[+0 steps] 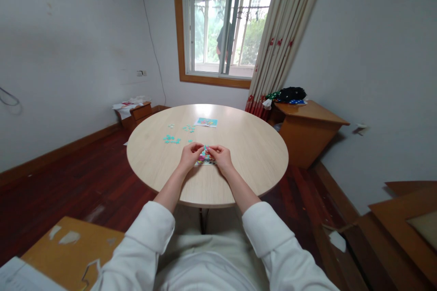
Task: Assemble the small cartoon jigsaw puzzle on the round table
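Between my hands, near the table's front edge, lies a colourful, partly assembled jigsaw puzzle [206, 161]. My left hand [190, 156] is at its left side, thumb and fingers drawn together; what they hold, if anything, is hidden. On the right, my right hand [221, 158] pinches a small pink and blue puzzle piece [206, 148] above the puzzle's upper edge. Turquoise puzzle pieces [171, 139] lie in a loose group to the left, with paler pieces [189, 128] beyond them. Behind the hands rests a picture sheet [206, 122] in blue with coloured figures.
The round wooden table [259, 154] is in front of me. A desk [307, 122] with dark cloth [292, 94] stands at the right wall, and a small cabinet [140, 111] with papers at the back left. Beyond the window, a person [223, 43] is partly visible.
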Motion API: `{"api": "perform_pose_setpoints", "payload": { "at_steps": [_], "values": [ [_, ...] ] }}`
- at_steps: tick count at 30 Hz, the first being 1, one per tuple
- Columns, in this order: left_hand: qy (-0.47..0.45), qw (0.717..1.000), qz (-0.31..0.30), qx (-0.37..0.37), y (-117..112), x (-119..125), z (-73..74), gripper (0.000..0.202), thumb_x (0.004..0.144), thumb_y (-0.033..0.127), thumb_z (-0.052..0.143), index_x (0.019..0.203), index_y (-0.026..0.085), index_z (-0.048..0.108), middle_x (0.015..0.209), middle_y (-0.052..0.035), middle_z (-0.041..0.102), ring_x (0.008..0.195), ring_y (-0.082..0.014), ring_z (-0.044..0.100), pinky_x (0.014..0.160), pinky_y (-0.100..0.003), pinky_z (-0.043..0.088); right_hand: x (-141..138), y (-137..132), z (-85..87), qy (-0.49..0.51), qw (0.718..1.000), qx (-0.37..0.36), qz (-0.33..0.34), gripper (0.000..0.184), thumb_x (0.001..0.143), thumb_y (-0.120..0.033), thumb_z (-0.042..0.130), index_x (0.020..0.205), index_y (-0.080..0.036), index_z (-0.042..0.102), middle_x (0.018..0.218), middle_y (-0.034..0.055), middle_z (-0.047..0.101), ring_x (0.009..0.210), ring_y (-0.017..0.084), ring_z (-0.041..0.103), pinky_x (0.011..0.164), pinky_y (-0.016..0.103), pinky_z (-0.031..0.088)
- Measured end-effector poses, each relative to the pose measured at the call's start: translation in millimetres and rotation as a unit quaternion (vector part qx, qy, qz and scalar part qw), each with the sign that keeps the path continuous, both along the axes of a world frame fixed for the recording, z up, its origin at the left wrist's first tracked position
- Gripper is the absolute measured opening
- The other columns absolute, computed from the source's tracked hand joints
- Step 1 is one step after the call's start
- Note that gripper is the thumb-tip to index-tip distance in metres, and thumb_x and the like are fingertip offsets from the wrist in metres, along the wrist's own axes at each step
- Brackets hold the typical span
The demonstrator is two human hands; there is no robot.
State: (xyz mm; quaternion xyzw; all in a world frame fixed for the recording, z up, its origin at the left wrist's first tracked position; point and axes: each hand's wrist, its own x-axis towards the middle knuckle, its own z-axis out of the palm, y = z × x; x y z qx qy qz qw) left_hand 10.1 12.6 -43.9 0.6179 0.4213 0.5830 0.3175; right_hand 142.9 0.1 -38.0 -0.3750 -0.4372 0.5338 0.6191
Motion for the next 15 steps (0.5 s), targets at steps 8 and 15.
{"api": "perform_pose_setpoints", "payload": {
  "at_steps": [8,15],
  "values": [
    [0.011,1.000,0.006,-0.001,3.0,-0.8,-2.4,0.020,0.066,0.034,0.062,0.070,0.015,0.065,0.070,-0.0038,0.065,0.067,-0.0140,0.057,0.063,-0.025,0.045,-0.4,0.6,-0.9,-0.005,1.000,0.003,-0.002,0.028,0.049,-0.031,0.078,0.065,-0.014,0.064,0.059,0.0018,0.067,0.058,0.013,0.062,0.057,0.024,0.051],
    [0.005,1.000,0.006,0.005,3.4,-0.1,-3.0,0.018,0.066,0.033,0.062,0.068,0.015,0.064,0.069,-0.0031,0.064,0.065,-0.0134,0.057,0.063,-0.025,0.044,0.6,0.6,-0.1,-0.004,1.000,-0.010,-0.002,0.025,0.054,-0.033,0.076,0.068,-0.016,0.064,0.060,0.0019,0.067,0.058,0.013,0.063,0.057,0.023,0.052]
  ]
}}
